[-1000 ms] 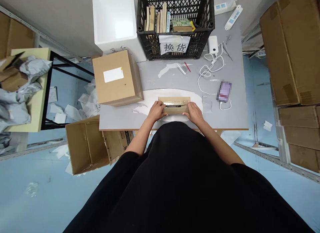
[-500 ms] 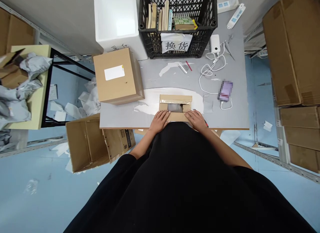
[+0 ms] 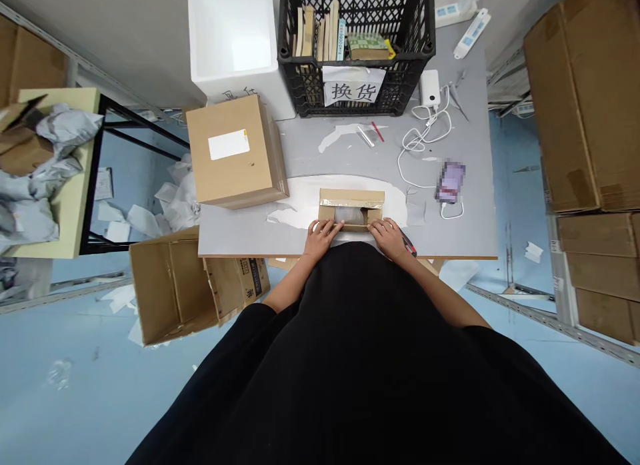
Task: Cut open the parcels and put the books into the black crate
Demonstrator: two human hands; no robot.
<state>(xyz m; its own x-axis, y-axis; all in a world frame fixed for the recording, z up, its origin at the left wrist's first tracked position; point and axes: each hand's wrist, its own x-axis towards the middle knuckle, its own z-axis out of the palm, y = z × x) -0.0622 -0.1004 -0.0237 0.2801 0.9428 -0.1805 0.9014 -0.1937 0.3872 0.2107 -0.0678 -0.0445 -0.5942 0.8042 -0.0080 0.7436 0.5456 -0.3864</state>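
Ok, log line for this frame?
left hand: flat on box front edge | right hand: flat on box front edge, beside cutter | box: open, wrapped item inside

The left hand (image 3: 323, 239) and right hand (image 3: 387, 241) lie palm-down a little apart, fingers angled inward toward each other. Both wrists are bent slightly, and the bare forearms (image 3: 289, 285) (image 3: 440, 285) slant outward to the black sleeves (image 3: 260, 312).
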